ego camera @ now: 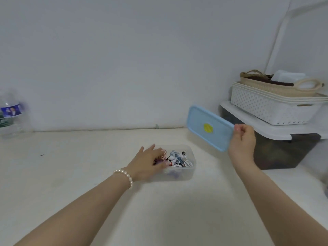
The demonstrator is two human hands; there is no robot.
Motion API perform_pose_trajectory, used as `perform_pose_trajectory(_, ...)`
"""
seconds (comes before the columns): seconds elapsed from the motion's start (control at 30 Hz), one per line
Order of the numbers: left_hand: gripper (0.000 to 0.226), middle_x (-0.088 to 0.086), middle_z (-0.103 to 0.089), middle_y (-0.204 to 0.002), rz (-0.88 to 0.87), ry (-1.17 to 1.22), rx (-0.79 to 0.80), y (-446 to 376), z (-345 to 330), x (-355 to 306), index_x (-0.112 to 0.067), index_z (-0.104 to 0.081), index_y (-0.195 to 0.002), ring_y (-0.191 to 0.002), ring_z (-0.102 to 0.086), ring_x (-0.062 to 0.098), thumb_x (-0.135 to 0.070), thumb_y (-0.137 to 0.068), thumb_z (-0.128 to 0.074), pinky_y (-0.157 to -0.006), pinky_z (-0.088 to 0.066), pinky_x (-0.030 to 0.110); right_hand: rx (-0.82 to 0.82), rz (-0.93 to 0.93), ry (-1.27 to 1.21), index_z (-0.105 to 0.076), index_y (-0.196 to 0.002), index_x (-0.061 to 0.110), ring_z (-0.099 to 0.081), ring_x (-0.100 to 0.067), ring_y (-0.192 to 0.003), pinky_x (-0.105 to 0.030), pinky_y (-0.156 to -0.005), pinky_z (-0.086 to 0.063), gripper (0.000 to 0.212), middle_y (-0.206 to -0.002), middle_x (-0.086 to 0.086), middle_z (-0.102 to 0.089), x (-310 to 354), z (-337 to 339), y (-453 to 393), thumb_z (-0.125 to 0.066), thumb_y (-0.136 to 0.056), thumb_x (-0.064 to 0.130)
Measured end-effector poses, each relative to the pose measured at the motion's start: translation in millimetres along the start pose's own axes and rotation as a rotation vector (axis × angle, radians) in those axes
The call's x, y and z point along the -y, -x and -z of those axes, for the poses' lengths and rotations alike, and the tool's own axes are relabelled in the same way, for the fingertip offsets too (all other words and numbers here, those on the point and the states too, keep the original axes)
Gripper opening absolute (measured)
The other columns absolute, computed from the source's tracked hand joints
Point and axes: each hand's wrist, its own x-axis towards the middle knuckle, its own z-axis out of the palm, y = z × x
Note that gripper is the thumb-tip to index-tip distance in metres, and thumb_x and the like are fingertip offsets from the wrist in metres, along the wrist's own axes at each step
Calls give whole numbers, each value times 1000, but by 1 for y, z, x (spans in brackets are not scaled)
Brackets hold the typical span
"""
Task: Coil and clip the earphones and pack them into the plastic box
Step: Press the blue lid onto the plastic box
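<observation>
A dark storage bin with a white lid sits on the table; white perforated baskets stack on it, a woven basket topmost. Far left of the bin stands a water bottle.

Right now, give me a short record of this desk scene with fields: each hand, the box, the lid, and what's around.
left hand: fingers spread, resting on the plastic box at its near left side
right hand: grips the blue lid, held up off the box
box: open, on the table, holds tangled earphones
lid: tilted, yellow sticker facing the camera
surroundings: water bottle far left; stacked baskets on a dark bin at right
</observation>
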Motion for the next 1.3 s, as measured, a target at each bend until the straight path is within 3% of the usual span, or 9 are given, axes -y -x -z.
perform_pose_trajectory(0.1,45,-1,-51,-137,146,467,-261,-1,15,3,-17,-54,-127,-133,-37,13,-43,-97,-32,-106,-23,27,-2,-175,-125,-50,-85,11,-48,-17,-81,-26,-71,-39,15,-88,-7,-52,4,-18,-16,-43,-96,20)
perform_pose_trajectory(0.17,42,2,-63,-119,252,756,-422,-5,29,1,-14,-64,-111,-116,-54,17,-40,-98,-32,-98,-35,28,77,-343,-223,-48,-69,14,-47,-18,-68,-23,-56,-40,25,-73,-6,-50,2,-33,-23,-47,-94,18)
perform_pose_trajectory(0.27,40,6,-68,-89,333,1069,-456,-11,50,-5,-12,-66,-92,-77,-64,20,-42,-95,-39,-76,-48,31,204,-542,-220,-49,-63,11,-47,-16,-54,-22,-48,-37,27,-67,-7,-51,-2,-56,-21,-56,-89,13)
perform_pose_trajectory(0.43,36,10,-51,-63,389,786,-367,-14,48,-5,-6,-51,-59,-59,-50,21,-30,-79,-70,-57,-41,30,282,-615,-141,-53,-64,10,-63,-26,-79,-42,-80,-54,24,-93,-17,-66,-12,-87,-14,-67,-81,19)
perform_pose_trajectory(0.53,47,6,-40,-53,532,769,-411,-13,44,1,-13,-34,-49,-48,-39,22,-23,-83,-64,-46,-34,25,366,-648,-277,-53,-64,8,-56,-19,-55,-27,-54,-51,26,-70,-10,-61,-5,-89,-9,-68,-82,20)
perform_pose_trajectory(0.63,42,5,-35,-54,620,659,-413,-13,40,5,-13,-29,-53,-47,-35,22,-22,-88,-51,-46,-30,24,478,-586,-343,-62,-90,2,-61,-18,-65,-29,-63,-51,11,-83,-11,-63,-3,-88,-1,-65,-82,8)
perform_pose_trajectory(0.73,38,5,-41,-58,627,442,-345,-16,32,4,-10,-33,-57,-50,-39,19,-22,-92,-41,-49,-34,26,502,-448,-126,-56,-120,1,-57,-25,-99,-35,-91,-47,36,-114,-14,-59,-13,-87,9,-56,-85,0)
perform_pose_trajectory(1.0,20,12,-63,-101,638,-27,-168,-26,27,-6,-5,-55,-97,-87,-58,29,-10,-86,-38,-70,-43,30,540,-350,148,-47,-131,1,-49,-25,-121,-26,-96,-37,45,-138,-11,-48,-22,-96,12,-44,-87,-3)
perform_pose_trajectory(1.3,21,12,-64,-104,614,-83,-123,-33,20,-6,-5,-57,-97,-91,-60,28,-8,-84,-40,-71,-42,28,607,-367,256,-42,-135,5,-41,-24,-130,-31,-108,-30,45,-143,-9,-42,-45,-95,18,-40,-91,0)
